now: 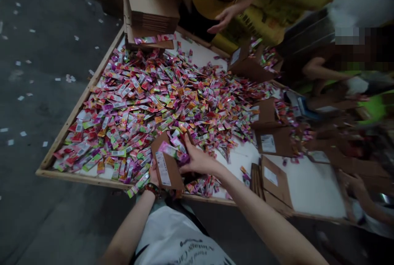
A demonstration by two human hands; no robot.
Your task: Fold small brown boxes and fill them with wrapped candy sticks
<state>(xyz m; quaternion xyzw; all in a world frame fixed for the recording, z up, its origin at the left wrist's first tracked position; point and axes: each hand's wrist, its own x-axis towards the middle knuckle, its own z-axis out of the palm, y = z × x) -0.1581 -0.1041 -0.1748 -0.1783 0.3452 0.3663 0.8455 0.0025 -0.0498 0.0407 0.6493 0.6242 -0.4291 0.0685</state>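
Note:
A small brown cardboard box (177,174) with a white label is tilted at the table's near edge, in front of me. My left hand (154,174) grips its left side, fingers partly hidden behind the cardboard. At the box's open top, my right hand (197,157) is closed around several small wrapped candy packets (172,148), pink, purple and green; its fingertips are partly hidden among them. Around the box spreads a large heap of similar packets (160,92).
A wooden-rimmed table (83,177) holds the heap. Flattened cartons (150,14) are stacked at the back. Filled boxes (266,113) and folded cardboard (275,183) stand to the right. A co-worker's hand (226,19) is across the table; other people work at right. Paper scraps litter the floor.

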